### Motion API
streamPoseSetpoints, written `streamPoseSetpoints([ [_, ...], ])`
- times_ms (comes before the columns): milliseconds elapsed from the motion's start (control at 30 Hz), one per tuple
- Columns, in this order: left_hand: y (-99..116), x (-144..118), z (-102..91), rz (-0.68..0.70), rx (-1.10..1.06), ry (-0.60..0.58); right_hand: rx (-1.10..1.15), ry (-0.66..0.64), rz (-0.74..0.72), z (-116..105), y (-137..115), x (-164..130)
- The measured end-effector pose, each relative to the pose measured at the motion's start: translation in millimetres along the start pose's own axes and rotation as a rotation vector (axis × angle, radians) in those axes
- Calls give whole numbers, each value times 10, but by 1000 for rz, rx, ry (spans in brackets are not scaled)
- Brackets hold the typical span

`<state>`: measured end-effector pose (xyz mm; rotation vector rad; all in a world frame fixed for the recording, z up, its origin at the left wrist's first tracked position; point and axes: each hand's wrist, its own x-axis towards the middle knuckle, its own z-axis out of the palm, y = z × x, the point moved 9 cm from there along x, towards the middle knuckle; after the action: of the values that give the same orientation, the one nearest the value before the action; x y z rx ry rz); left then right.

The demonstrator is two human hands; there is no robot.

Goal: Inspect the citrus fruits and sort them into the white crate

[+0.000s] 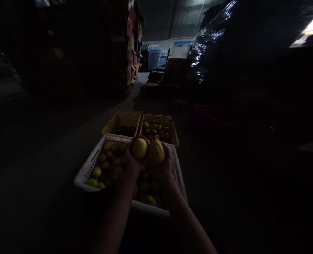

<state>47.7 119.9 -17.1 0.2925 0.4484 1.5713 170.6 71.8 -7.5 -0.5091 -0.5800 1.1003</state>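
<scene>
My left hand (133,158) is wrapped round a smooth yellow lemon (139,148). In my right hand (168,162) is a larger, paler lemon (156,152) with a wrinkled top. Both fruits are held side by side, close together, above a white plastic crate (83,176). Many yellow lemons lie in that crate, with some greener ones such as a green lemon (92,182) in its near left corner. My forearms hide part of the crate and its fruit. The fingers beneath the held lemons are only partly visible in the dim light.
Beyond the white crate stand two yellow crates; the right yellow crate (176,135) holds more fruit, the left yellow crate (108,127) dark contents. Stacked cartons (131,53) rise at the left of an aisle. A shiny plastic-wrapped stack (198,53) stands right. A pinkish crate (206,114) is faintly visible.
</scene>
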Motion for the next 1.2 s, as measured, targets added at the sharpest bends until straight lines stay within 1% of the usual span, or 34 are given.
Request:
streamPoseSetpoints([
  [100, -48, 10, 11, -28, -21, -21, -8, 11, -22, -38, -46, -48],
  [233, -86, 23, -4, -51, -38, -39, -3, 13, 9, -66, -7, 2],
  [367, -50, 39, -22, -12, -37, -58, 8, 30, 21, -101, 42, 64],
  [467, -14, 71, -77, 22, -62, -43, 16, 43, 27, -103, 82, 80],
  [633, 20, 106, -167, 38, -82, -15, 65, 46, 103, -65, 221, 98],
  [700, 39, 95, -169, 40, -71, -15, 76, 47, 125, -70, 269, 133],
  [767, 56, 73, -152, 33, -57, -18, 99, 49, 193, -83, 362, 185],
  [833, 69, 48, -148, 20, -36, 6, 129, 54, 296, -95, 488, 238],
  [900, 68, 27, -161, -4, -9, 54, 150, 68, 380, -113, 598, 278],
  [967, 37, 14, -185, -46, -5, 110, 176, 104, 450, -153, 695, 289],
  [1067, -25, 11, -239, -92, -55, 191, 246, 173, 546, -232, 839, 258],
  [1133, -55, 14, -277, -98, -89, 232, 261, 165, 535, -257, 879, 270],
  [1200, -76, 17, -298, -99, -100, 249, 242, 125, 495, -254, 891, 303],
])
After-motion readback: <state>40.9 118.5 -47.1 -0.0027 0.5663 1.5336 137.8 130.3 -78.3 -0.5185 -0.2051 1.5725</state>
